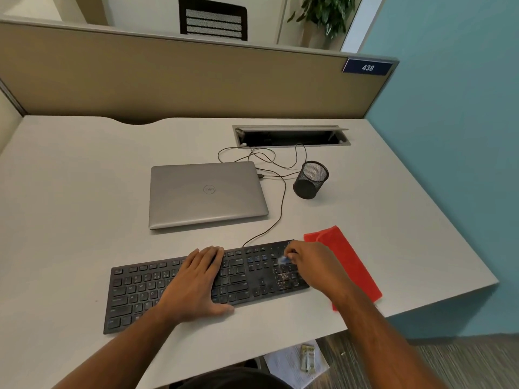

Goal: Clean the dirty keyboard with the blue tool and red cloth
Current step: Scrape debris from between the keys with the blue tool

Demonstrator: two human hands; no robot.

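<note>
Head view: the black keyboard [207, 282] lies on the pale surface [70, 192], just in front of a closed laptop [206, 193]. Left hand [196, 282] rests flat on its middle keys, fingers straight and spread. Right hand [310, 261], over the keyboard's number pad, pinches the small blue tool [283, 259] with curled fingers. Beside the keyboard's right end lies the red cloth [346, 265], partly under the right forearm.

I am working with both arms bare right down to my left hand [196, 279] and my right hand [311, 262]; no sleeves, rings or watch are showing on me, only dark clothing below.
</note>
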